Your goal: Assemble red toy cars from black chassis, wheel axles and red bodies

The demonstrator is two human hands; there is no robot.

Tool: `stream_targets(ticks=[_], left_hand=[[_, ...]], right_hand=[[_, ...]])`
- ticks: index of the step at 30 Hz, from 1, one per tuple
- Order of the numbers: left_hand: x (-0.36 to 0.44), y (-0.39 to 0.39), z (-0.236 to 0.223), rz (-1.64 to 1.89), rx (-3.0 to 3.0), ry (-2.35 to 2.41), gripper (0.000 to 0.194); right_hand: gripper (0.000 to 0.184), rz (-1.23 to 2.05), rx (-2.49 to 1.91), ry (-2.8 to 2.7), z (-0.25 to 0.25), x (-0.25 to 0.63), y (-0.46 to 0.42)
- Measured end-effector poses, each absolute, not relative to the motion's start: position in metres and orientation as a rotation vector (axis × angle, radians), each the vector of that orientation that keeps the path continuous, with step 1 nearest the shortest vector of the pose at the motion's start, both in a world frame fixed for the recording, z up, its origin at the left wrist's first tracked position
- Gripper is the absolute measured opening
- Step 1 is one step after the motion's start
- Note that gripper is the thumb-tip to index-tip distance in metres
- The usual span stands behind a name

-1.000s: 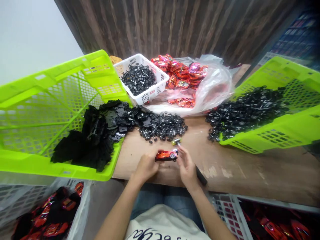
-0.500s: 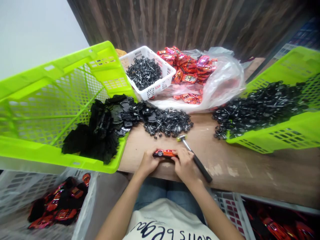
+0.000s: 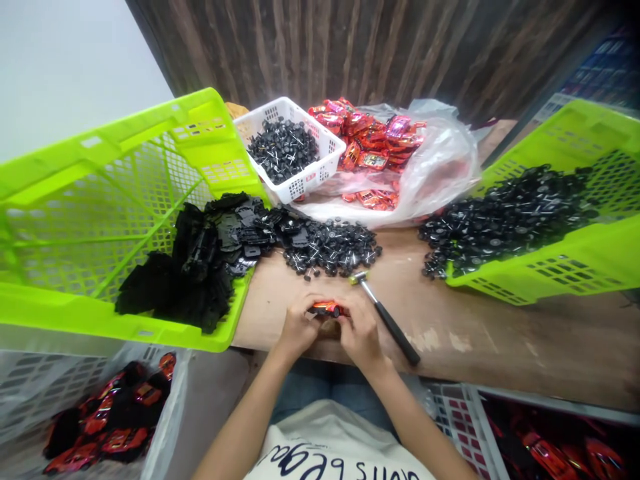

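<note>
Between my two hands, just over the near part of the table, is a small red toy car [image 3: 326,309] with black wheels. My left hand [image 3: 299,325] is closed on its left end, and my right hand [image 3: 361,330] is closed on its right end. Fingers cover much of the car's body. Right of my right hand lies a hammer [image 3: 387,320] with a black grip and a small metal and yellow head. Beyond my hands spreads a loose pile of black wheels on metal axles [image 3: 333,247].
A green crate [image 3: 235,310] on the left spills black plastic bases [image 3: 200,260]. Another green crate [image 3: 505,287] holds wheel-axles. At the back are a white basket [image 3: 313,183] of wheel-axles and a plastic bag [image 3: 445,167] of red car bodies [image 3: 373,137]. Red cars [image 3: 123,440] fill lower baskets.
The right hand has moved from the hammer's side onto the car. Both hands now grip the car, which has been turned about between them. The hammer stays on the table.
</note>
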State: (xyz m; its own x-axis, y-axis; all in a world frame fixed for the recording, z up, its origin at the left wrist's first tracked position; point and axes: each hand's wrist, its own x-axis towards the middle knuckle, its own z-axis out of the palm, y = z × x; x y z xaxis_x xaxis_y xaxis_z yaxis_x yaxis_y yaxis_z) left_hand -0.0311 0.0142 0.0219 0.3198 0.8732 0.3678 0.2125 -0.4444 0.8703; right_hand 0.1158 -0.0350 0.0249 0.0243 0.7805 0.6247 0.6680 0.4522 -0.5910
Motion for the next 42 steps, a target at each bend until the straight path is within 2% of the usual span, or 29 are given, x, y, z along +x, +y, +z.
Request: stream_targets(ticks=[6, 11, 16, 20, 24, 31, 38, 40, 42], left_hand=[[-0.018, 0.008, 0.026, 1.178, 2.023, 0.916, 0.03], [-0.011, 0.005, 0.025, 1.238, 2.142, 0.832, 0.033], [0.0, 0.005, 0.023, 1.196, 2.089, 0.789, 0.034], [0.016, 0.0, 0.023, 1.205, 2.123, 0.642, 0.037], [0.026, -0.005, 0.022, 1.315, 2.161, 0.575, 0.035], [0.03, -0.003, 0.024, 1.257, 2.218, 0.627, 0.031], [0.038, -0.009, 0.024, 1.37, 2.14, 0.616, 0.027], [0.04, -0.017, 0.03, 1.308, 2.152, 0.581, 0.026], [0.042, -0.023, 0.038, 1.083, 2.21, 0.511, 0.029]], right_hand=[[0.02, -0.018, -1.227, -1.679, 0.043, 0.116, -0.041], [0.028, -0.027, -1.158, -1.623, 0.03, 0.119, -0.042], [0.026, 0.052, -1.216, -1.554, 0.028, 0.138, -0.058], [0.025, -0.071, -1.228, -1.593, 0.033, 0.147, -0.067], [0.02, -0.12, -1.254, -1.552, 0.033, 0.149, -0.068], [0.019, 0.056, -1.355, -1.541, 0.038, 0.156, -0.07], [0.007, -0.105, -1.32, -1.533, 0.041, 0.144, -0.062], [0.007, -0.047, -1.338, -1.493, 0.046, 0.15, -0.07], [0.006, 0.052, -1.403, -1.416, 0.052, 0.171, -0.089]])
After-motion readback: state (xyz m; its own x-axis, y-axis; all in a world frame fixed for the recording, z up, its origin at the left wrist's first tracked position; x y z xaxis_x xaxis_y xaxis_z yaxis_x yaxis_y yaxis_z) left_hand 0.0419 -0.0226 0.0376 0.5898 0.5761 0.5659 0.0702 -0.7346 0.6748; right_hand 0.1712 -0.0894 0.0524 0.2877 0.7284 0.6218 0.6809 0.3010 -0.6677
